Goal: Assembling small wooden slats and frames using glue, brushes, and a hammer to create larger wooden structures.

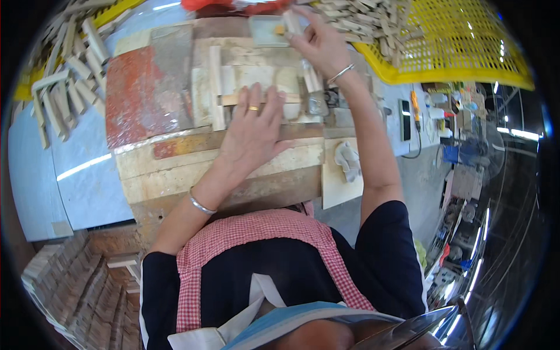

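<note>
My left hand [251, 128] lies with its fingers spread over a pale wooden strip [233, 100], pressing it down on the work board. This strip meets an upright wooden strip [215, 73] at the board's left. Farther off, my right hand [322, 46] pinches a short wooden stick [291, 22] beside a shallow pale-green tray [261, 35]. A small orange-yellow piece [280, 29] sits at the tray's right side, close to my right fingertips. Another wooden piece [312, 77] lies on the board below my right wrist.
Loose wooden sticks [87, 70] pile up at the far left. More sticks [373, 23] fill part of a yellow plastic basket [461, 77] at the far right. Stacked wooden frames [76, 286] stand low at the left. A crumpled whitish cloth [348, 160] lies right of the board.
</note>
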The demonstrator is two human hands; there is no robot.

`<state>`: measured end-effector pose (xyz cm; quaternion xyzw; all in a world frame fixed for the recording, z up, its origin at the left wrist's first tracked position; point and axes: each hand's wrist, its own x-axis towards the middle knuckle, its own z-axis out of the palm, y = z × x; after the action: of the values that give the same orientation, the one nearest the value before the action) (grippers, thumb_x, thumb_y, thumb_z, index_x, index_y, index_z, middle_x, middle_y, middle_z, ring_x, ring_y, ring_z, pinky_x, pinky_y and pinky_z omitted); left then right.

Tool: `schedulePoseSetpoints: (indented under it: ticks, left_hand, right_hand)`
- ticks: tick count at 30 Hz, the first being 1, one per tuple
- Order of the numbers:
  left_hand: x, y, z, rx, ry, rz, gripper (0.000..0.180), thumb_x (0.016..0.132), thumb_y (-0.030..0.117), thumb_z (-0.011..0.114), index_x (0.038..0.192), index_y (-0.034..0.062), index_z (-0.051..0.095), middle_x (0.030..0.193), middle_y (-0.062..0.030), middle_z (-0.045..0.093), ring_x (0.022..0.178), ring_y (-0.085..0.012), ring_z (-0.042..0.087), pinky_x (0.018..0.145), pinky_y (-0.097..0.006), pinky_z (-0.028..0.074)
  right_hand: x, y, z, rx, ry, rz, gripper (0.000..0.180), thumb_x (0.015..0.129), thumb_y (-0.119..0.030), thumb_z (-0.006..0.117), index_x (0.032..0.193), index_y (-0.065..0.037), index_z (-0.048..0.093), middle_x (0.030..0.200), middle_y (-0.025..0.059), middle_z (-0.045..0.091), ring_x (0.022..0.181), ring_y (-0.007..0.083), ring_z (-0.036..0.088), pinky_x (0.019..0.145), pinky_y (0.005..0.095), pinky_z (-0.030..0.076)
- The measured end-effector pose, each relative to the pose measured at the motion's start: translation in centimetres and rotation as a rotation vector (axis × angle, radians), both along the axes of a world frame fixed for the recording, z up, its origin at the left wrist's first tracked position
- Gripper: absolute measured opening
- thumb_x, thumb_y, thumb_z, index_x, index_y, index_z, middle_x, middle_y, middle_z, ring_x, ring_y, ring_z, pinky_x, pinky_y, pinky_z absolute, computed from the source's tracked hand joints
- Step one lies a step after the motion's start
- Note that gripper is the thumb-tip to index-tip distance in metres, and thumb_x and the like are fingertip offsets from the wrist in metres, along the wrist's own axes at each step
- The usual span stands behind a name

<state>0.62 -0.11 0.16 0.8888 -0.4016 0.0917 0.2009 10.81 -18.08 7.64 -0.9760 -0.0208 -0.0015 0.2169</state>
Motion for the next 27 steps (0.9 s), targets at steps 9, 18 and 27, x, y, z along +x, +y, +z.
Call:
schedulePoseSetpoints:
  ticks: [9, 18, 27]
  left_hand:
    - [0.0, -0.4, -0.3, 0.003, -0.044, 0.031, 0.083, 0.078, 0.056, 0.059, 0.131, -0.0059, 0.044, 0.133, -0.0179, 0.044, 0.123, -0.03, 0.041, 0.107, -0.051, 0.028]
    - [-0.1, -0.4, -0.4, 0.001, -0.048, 0.028, 0.081, 0.078, 0.054, 0.061, 0.132, -0.0045, 0.044, 0.132, -0.0155, 0.044, 0.124, -0.0294, 0.04, 0.107, -0.051, 0.028]
    - [-0.1, -0.2, -0.4, 0.052, -0.036, 0.02, 0.078, 0.078, 0.054, 0.059, 0.138, 0.0076, 0.04, 0.133, -0.0164, 0.044, 0.128, -0.0286, 0.038, 0.107, -0.054, 0.026]
  right_hand:
    - [-2.8, -2.8, -5.5, -0.045, -0.164, 0.041, 0.05, 0.077, -0.033, 0.059, 0.123, -0.017, 0.051, 0.081, 0.0159, 0.062, 0.075, 0.0331, 0.059, 0.069, 0.0432, 0.047]
    - [-1.0, -2.2, -6.2, -0.248, -0.157, -0.032, 0.034, 0.081, -0.028, 0.054, 0.105, -0.004, 0.048, 0.088, 0.0206, 0.065, 0.081, 0.0374, 0.065, 0.071, 0.0482, 0.051]
    - [-1.8, -0.8, -7.3, -0.345, -0.125, -0.098, 0.03, 0.086, -0.031, 0.051, 0.106, -0.009, 0.05, 0.089, 0.0173, 0.067, 0.081, 0.0344, 0.066, 0.07, 0.0467, 0.051]
